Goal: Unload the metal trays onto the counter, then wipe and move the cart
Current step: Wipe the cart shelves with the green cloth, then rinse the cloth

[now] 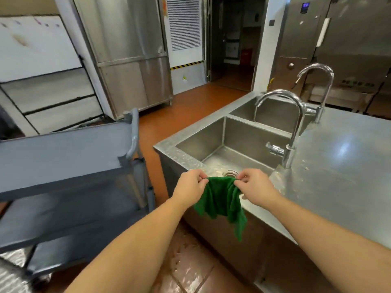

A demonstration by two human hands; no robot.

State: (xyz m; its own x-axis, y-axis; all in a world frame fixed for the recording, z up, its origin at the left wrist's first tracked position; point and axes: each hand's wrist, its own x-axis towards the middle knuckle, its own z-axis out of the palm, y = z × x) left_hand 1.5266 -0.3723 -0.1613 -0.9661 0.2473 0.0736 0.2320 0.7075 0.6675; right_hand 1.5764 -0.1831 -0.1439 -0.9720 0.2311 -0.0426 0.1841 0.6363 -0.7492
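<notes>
Now left hand (190, 185), right hand (256, 186) pinch green cloth (220, 200) (over sink (169, 149) edge).

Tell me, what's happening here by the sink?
A person holds a green cloth, pinching its top edge with the left hand and the right hand, so it hangs at the near edge of the sink. The grey cart stands to their left, beside the sink unit. The cloth is not touching the cart, so wiping looks not yet begun.

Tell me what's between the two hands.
In the head view, the green cloth spans the gap: the left hand and right hand each pinch its top edge, the rest hanging down.
</notes>
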